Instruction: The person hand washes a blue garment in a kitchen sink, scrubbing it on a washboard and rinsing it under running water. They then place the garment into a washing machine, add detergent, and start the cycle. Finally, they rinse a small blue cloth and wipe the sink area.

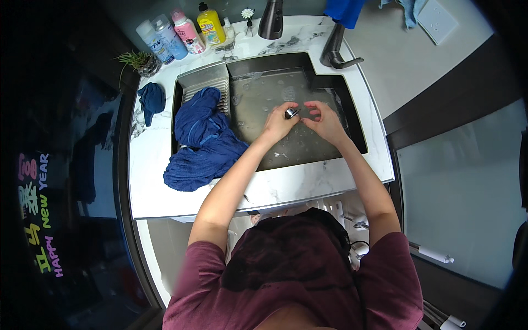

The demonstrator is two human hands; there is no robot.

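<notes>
Over the soapy water of a dark sink point(360, 123), my left hand point(280, 123) holds a small shiny metal object point(291, 113) between thumb and fingers; its exact kind cannot be told. Close beside it on the right is my right hand point(326, 123), fingers curled and thumb near the left fingertips, with nothing plainly in its grasp. A crumpled wet dark-blue cloth point(202, 144) lies over the ribbed washboard point(225, 88) at the sink's left side and spills onto the marble-patterned counter point(297, 181).
Behind the sink stand a pink bottle point(189, 35), a yellow bottle point(211, 27), spray cans point(170, 39) and a dark spout point(271, 20). A lever faucet point(336, 53) is at the back right, with a blue cloth point(344, 11) above. A small dark cloth point(152, 101) and a potted plant point(142, 64) are at left.
</notes>
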